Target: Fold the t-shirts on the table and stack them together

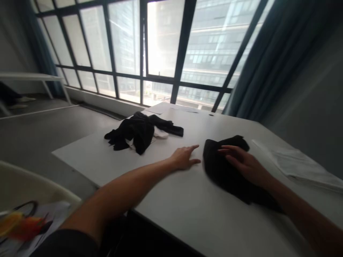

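My left hand (184, 157) hovers over or rests on the white table (171, 200), its thumb and fingers apart and nothing between them. Just right of its fingertips lies a black piece of clothing (218, 167), bunched up and slightly blurred. Over that cloth is my right hand (242, 162), fingers stretched out and thumb apart; whether it presses on the fabric I cannot tell. Part of the cloth is hidden behind my right hand and forearm. Farther back on the left sits a crumpled black garment (142, 130) with a pale patch (160, 133) showing.
Folded white fabric (300, 166) lies at the table's right side. Paper sheets (158, 108) are at the far edge. A pale chair or bin (40, 178) with colourful items stands lower left. Another table (29, 76), with a person's feet beneath, is beyond. Windows and a curtain (268, 67) border the room.
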`<state>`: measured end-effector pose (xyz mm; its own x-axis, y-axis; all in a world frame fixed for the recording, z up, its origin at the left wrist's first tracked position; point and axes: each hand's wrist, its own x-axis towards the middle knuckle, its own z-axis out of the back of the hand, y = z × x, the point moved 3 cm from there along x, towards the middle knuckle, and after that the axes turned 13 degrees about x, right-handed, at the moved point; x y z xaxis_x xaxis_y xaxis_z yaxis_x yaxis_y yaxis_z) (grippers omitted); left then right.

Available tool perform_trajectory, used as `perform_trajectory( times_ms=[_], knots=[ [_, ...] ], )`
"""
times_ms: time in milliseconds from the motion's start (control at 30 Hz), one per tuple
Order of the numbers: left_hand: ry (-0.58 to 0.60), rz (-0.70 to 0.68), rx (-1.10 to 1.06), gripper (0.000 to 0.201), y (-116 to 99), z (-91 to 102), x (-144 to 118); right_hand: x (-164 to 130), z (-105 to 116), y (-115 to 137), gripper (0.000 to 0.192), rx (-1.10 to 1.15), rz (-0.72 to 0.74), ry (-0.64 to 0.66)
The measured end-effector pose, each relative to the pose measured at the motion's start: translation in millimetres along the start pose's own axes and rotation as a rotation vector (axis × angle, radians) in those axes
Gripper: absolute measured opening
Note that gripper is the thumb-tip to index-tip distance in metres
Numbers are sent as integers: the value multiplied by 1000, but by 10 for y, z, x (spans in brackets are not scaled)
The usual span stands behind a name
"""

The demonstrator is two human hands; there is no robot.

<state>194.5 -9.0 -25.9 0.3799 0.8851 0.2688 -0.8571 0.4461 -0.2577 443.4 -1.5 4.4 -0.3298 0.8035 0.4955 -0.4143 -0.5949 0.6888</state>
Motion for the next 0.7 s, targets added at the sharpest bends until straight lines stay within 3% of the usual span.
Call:
perform_trajectory(
  times_ms=[67, 133, 267, 333, 467, 600, 700],
  knots=[
    [-1, -1, -92, 56, -19, 2, 7, -131, 90, -3, 35, -69, -61, 46],
    [21, -21, -120, 60, -42, 13, -2, -209, 90, -36, 39, -159, -108, 13],
    [26, -47, -121, 65, -103, 44, -37, -290, -38, -63, 78, -212, -200, -44],
    [29, -77, -158, 68, -150, 41, -45, -307, -162, 20, 91, -127, -144, 40],
    [22, -178, -283, 62, -241, 41, -38, -318, -380, 248, 88, 106, 48, 267],
    [36, -162, -453, 32, -295, 36, -7, -266, -346, 194, 95, 258, -28, 53],
    [58, -118, -513, 15, -334, 7, 21, -242, -310, 66, 109, 210, -157, -35]
  ],
)
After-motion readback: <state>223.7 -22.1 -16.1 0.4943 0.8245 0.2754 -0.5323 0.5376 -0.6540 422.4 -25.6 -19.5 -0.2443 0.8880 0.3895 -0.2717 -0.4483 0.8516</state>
